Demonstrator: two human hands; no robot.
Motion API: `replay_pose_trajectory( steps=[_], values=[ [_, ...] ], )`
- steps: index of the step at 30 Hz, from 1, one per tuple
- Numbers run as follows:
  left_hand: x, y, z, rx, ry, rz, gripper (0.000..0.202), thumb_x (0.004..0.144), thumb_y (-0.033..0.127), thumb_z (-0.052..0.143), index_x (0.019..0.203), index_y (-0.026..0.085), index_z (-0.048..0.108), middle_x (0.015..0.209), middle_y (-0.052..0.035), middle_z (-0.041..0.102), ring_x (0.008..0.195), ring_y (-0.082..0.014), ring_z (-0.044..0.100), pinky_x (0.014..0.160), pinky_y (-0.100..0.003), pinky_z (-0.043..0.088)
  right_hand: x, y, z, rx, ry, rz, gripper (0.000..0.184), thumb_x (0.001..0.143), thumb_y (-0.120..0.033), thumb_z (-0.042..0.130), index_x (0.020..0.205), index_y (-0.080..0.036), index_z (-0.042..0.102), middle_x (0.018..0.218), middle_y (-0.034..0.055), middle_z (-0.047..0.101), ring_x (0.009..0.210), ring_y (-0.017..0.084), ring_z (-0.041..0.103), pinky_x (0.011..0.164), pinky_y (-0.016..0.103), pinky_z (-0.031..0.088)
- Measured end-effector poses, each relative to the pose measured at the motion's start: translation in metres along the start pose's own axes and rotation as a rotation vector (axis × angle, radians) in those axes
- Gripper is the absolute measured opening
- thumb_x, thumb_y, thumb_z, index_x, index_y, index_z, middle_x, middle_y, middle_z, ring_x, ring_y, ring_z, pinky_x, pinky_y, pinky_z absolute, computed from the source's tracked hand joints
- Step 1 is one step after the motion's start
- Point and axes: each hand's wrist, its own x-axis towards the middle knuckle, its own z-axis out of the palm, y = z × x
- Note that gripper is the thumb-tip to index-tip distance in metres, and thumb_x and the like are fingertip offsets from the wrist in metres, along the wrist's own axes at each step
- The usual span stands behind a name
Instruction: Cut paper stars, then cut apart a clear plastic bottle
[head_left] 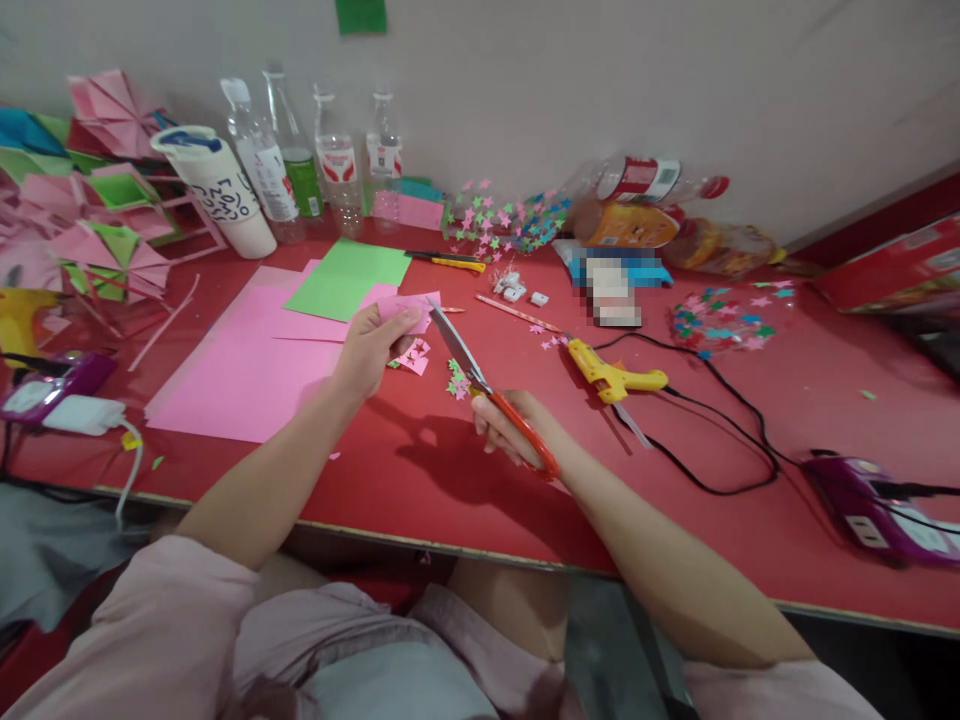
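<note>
Pinched in my left hand is a small piece of pink paper, raised over the table. My right hand grips a pair of scissors with red handles, the blade tips reaching the right edge of that piece. Under my hands lie pink paper scraps with star-shaped holes and a little heap of green and pink paper stars. Left of my left hand, large pink sheets lie beneath a green sheet.
A yellow glue gun with a black cord lies right, near a purple power strip. Behind are a yellow cutter knife, a striped pencil, upright plastic bottles and a white tumbler. Folded paper shapes crowd the left.
</note>
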Motion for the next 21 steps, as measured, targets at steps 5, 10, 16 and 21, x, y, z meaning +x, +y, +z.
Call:
replay_pose_trajectory(
  steps=[5, 10, 16, 21],
  values=[
    [0.0052, 0.0003, -0.0079, 0.05, -0.043, -0.011, 0.022, 0.069, 0.027, 0.066, 0.053, 0.016, 0.054, 0.04, 0.0071, 0.039, 0.036, -0.0013, 0.031, 0.037, -0.017, 0.02, 0.0034, -0.0009, -0.0047, -0.053, 0.004, 0.009, 0.048, 0.073, -0.064, 0.06, 0.059, -0.02, 0.05, 0.036, -0.0056, 0.04, 0.035, 0.012, 0.049, 0.031, 0.02, 0.033],
    [0.0066, -0.0001, -0.0087, 0.038, -0.042, -0.004, 0.019, 0.067, 0.025, 0.065, 0.053, 0.017, 0.055, 0.041, 0.0067, 0.042, 0.037, -0.0013, 0.032, 0.037, -0.017, 0.02, 0.0037, -0.0003, -0.0035, -0.063, 0.016, 0.023, 0.049, 0.074, -0.064, 0.061, 0.058, -0.019, 0.049, 0.038, -0.0051, 0.045, 0.028, 0.008, 0.041, 0.029, 0.02, 0.031],
    [0.0066, -0.0006, -0.0075, 0.031, -0.025, -0.003, 0.019, 0.067, 0.024, 0.065, 0.053, 0.017, 0.055, 0.04, 0.007, 0.041, 0.036, -0.0016, 0.031, 0.037, -0.017, 0.02, 0.0027, -0.0004, -0.0016, -0.052, 0.014, 0.019, 0.047, 0.076, -0.061, 0.061, 0.058, -0.02, 0.049, 0.037, -0.0055, 0.044, 0.027, 0.008, 0.041, 0.028, 0.02, 0.03],
    [0.007, -0.0012, -0.0086, 0.01, -0.036, 0.002, 0.02, 0.069, 0.024, 0.067, 0.055, 0.017, 0.055, 0.042, 0.0071, 0.042, 0.036, -0.0011, 0.032, 0.037, -0.016, 0.022, 0.0042, 0.0006, -0.0017, -0.064, 0.023, 0.034, 0.046, 0.077, -0.059, 0.061, 0.057, -0.02, 0.049, 0.036, -0.005, 0.045, 0.026, 0.007, 0.039, 0.029, 0.021, 0.03]
  ],
)
